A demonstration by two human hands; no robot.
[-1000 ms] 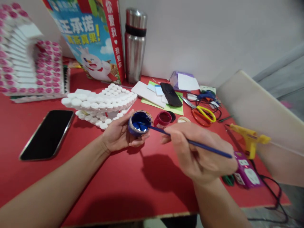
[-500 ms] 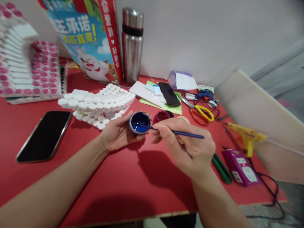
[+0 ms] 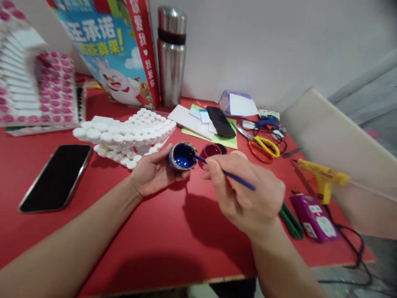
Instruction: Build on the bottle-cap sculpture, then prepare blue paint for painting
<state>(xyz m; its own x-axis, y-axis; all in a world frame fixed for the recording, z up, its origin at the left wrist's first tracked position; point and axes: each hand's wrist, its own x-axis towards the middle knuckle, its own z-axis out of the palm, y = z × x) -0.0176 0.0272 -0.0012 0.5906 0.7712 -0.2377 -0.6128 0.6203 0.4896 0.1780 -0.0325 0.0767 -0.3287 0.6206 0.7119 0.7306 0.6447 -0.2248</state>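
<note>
A small jar of blue paint (image 3: 183, 156) is held in my left hand (image 3: 153, 171), fingers wrapped beneath and around it, its mouth tilted toward me. My right hand (image 3: 248, 190) pinches a thin blue paintbrush (image 3: 228, 173). The brush's tip is at the right inner rim of the jar. Just behind the brush stands a jar of dark red paint (image 3: 211, 150), with a black round piece beside it, partly hidden. Left of the jar sits a white model built of round discs (image 3: 124, 134).
On the red table (image 3: 149, 248) lie a phone (image 3: 56, 178), scissors (image 3: 262, 148), a yellow glue gun (image 3: 324, 178), a purple power strip (image 3: 314, 219) and a green utility knife (image 3: 291, 221). Behind stand a steel flask (image 3: 171, 62), a printed bag (image 3: 114, 49) and a pink-and-white model (image 3: 57, 91).
The brush tip has moved from inside the paint to the jar's right inner rim. The brush handle now slants down more steeply. My left hand has stayed almost in place.
</note>
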